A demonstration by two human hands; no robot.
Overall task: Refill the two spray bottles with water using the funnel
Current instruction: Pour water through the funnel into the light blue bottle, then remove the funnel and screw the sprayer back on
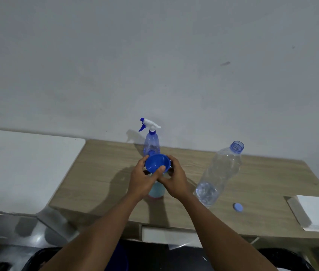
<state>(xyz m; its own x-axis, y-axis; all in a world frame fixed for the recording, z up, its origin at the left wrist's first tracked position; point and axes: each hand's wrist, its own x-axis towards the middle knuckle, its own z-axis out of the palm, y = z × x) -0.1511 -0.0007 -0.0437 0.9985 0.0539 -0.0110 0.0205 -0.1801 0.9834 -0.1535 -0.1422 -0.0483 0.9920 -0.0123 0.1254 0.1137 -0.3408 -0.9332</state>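
Blue plastic, the funnel (157,163) is pinched at its near rim by the left hand (142,178) and clasped from its right by the curled right hand (174,180), over the bottle (156,190) directly beneath it, whose neck is hidden. The spout should be seated straight and fully in that neck, and the funnel steadied by one hand, so that the uncapped water bottle (217,173) to the funnel's right can be tipped slowly. The spray bottle (151,142) just behind the funnel, its trigger head on, is judged yet to be opened.
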